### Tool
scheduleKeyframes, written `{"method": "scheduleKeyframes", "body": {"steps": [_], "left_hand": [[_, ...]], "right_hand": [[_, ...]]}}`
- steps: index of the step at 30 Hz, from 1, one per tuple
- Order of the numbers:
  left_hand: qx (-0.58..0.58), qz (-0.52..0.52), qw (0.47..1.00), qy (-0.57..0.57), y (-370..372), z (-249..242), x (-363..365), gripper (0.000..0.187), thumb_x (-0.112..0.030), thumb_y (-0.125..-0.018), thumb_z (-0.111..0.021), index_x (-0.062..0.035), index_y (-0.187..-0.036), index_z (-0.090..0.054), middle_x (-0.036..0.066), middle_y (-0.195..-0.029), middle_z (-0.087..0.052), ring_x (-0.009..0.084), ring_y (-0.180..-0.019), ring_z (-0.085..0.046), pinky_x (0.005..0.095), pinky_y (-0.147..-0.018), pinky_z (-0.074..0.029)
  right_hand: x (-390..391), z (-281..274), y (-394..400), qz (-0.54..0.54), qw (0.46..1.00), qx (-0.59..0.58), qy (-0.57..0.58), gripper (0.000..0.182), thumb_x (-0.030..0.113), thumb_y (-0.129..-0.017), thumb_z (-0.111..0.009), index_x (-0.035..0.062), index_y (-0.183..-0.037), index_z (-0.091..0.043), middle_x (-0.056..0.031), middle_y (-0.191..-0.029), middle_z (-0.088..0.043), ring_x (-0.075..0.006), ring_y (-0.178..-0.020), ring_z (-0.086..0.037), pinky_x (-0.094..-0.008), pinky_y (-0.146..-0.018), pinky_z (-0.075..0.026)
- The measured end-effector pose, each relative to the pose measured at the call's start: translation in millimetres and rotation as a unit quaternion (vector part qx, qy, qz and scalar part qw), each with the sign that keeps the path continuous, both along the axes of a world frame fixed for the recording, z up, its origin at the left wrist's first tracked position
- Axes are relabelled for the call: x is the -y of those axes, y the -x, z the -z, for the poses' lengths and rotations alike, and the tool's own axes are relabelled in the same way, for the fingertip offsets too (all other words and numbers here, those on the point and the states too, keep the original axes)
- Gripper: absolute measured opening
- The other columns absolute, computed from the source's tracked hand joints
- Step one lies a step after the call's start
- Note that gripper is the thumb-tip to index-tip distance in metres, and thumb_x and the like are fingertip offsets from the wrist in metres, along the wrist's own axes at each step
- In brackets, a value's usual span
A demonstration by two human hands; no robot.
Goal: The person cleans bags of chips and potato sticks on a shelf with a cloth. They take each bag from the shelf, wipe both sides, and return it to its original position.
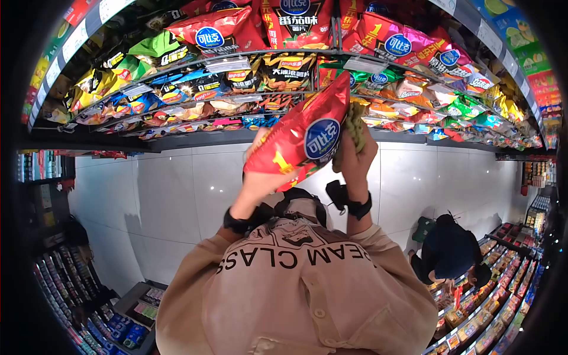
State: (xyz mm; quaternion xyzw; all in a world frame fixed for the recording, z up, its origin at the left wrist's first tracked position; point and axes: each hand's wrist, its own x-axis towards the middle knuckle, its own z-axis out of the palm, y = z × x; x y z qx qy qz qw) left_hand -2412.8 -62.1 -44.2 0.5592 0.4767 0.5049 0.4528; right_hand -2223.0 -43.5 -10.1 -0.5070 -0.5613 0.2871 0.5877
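Note:
A red bag of potato chips (296,133) with a blue oval logo is held up tilted in front of my chest. My left hand (260,183) grips its lower left side, with the thumb across the front and the fingers blurred behind. At the bag's right edge, my right hand (360,157) is closed on a crumpled green cloth (355,127). The cloth lies against the bag; whether this hand also grips the bag is hidden. Black bands (359,207) circle both wrists.
Curved shelves ahead carry rows of chip bags (290,65), including similar red bags (216,35) on top. Pale floor tiles (171,195) lie below. At the lower right, a person in dark clothes (449,248) bends by a stocked shelf (473,313). More shelving (65,290) stands lower left.

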Motion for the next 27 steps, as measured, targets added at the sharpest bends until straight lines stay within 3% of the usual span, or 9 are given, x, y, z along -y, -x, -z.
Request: {"method": "scheduleKeyframes", "body": {"steps": [3, 5, 9, 11, 14, 17, 22, 25, 27], "left_hand": [[0.166, 0.142, 0.960, 0.174, 46, 4, -3, 0.073, -0.009, -0.057, -0.083, -0.0013, -0.120, -0.047, 0.010, -0.120, -0.054, 0.0189, -0.109, -0.053, 0.0354, -0.092, -0.044], [0.189, 0.211, 0.957, 0.063, 55, 25, -13, 0.069, -0.008, -0.059, -0.082, -0.0021, -0.119, -0.049, 0.009, -0.118, -0.055, 0.0188, -0.107, -0.054, 0.0350, -0.092, -0.044], [-0.024, 0.166, 0.982, 0.083, 49, -6, -21, 0.073, -0.007, -0.060, -0.082, -0.0031, -0.124, -0.044, 0.008, -0.118, -0.054, 0.0164, -0.108, -0.052, 0.0335, -0.091, -0.043], [0.047, 0.058, 0.997, 0.005, 23, -14, -14, 0.069, -0.002, -0.073, -0.068, -0.0014, -0.131, -0.030, 0.010, -0.125, -0.045, 0.0184, -0.114, -0.045, 0.0346, -0.096, -0.037], [-0.146, 0.067, 0.987, -0.007, 14, -12, -2, 0.052, -0.006, -0.083, -0.042, 0.0017, -0.132, -0.027, 0.022, -0.125, -0.041, 0.0329, -0.120, -0.038, 0.0393, -0.102, -0.027], [-0.138, -0.009, 0.990, -0.001, 5, 4, 9, 0.058, -0.030, -0.093, -0.030, 0.0042, -0.139, -0.016, 0.023, -0.138, -0.029, 0.0358, -0.125, -0.030, 0.0393, -0.105, -0.022], [0.151, -0.070, 0.986, -0.004, -22, -39, 18, 0.099, -0.037, -0.079, -0.064, 0.0036, -0.140, 0.003, 0.023, -0.141, -0.021, 0.0271, -0.125, -0.034, 0.0370, -0.103, -0.028], [-0.063, -0.045, 0.982, -0.170, -20, -37, 14, 0.126, -0.035, -0.060, -0.082, 0.0032, -0.140, 0.007, 0.023, -0.138, -0.024, 0.0274, -0.124, -0.036, 0.0377, -0.101, -0.031], [0.024, 0.024, 0.996, -0.088, -14, -33, -3, 0.133, -0.040, -0.051, -0.086, 0.0004, -0.141, 0.003, 0.020, -0.136, -0.029, 0.0266, -0.123, -0.037, 0.0366, -0.101, -0.033]], "right_hand": [[8, 5, -17, -0.163, 0.980, -0.057, 0.096, 0.021, 0.010, -0.084, -0.054, -0.0036, -0.099, -0.058, -0.0041, -0.079, -0.063, -0.0080, -0.070, -0.054, -0.0235, -0.061, -0.044], [20, 15, -5, -0.204, 0.966, -0.103, 0.122, 0.019, 0.012, -0.085, -0.054, -0.0022, -0.096, -0.059, -0.0052, -0.086, -0.063, -0.0089, -0.077, -0.055, -0.0252, -0.065, -0.045], [35, 26, 3, -0.245, 0.939, -0.160, 0.180, 0.025, 0.016, -0.089, -0.048, -0.0025, -0.103, -0.057, -0.0087, -0.094, -0.064, -0.0137, -0.086, -0.058, -0.0284, -0.077, -0.046], [35, 38, -2, -0.262, 0.914, -0.236, 0.200, 0.040, 0.018, -0.080, -0.065, -0.0021, -0.113, -0.053, -0.0091, -0.104, -0.062, -0.0153, -0.094, -0.057, -0.0300, -0.084, -0.045], [38, 14, 14, -0.292, 0.908, -0.211, 0.213, 0.101, 0.019, -0.042, -0.090, 0.0003, -0.128, -0.039, -0.0084, -0.120, -0.053, -0.0163, -0.107, -0.053, -0.0317, -0.092, -0.042], [47, 18, 33, -0.212, 0.954, -0.137, 0.162, 0.084, 0.017, -0.050, -0.087, -0.0012, -0.122, -0.047, -0.0101, -0.113, -0.058, -0.0170, -0.105, -0.055, -0.0323, -0.090, -0.043], [44, 3, 31, -0.177, 0.975, -0.030, 0.130, 0.072, 0.013, -0.064, -0.080, -0.0033, -0.124, -0.044, -0.0136, -0.118, -0.057, -0.0187, -0.108, -0.055, -0.0307, -0.089, -0.044], [45, -1, 35, -0.187, 0.965, -0.088, 0.163, 0.076, 0.014, -0.067, -0.078, -0.0026, -0.130, -0.038, -0.0173, -0.130, -0.046, -0.0216, -0.118, -0.048, -0.0318, -0.094, -0.041], [49, 18, 34, -0.197, 0.965, -0.073, 0.159, 0.073, 0.021, -0.075, -0.070, -0.0014, -0.133, -0.033, -0.0205, -0.140, -0.031, -0.0312, -0.129, -0.033, -0.0406, -0.101, -0.029]]}}
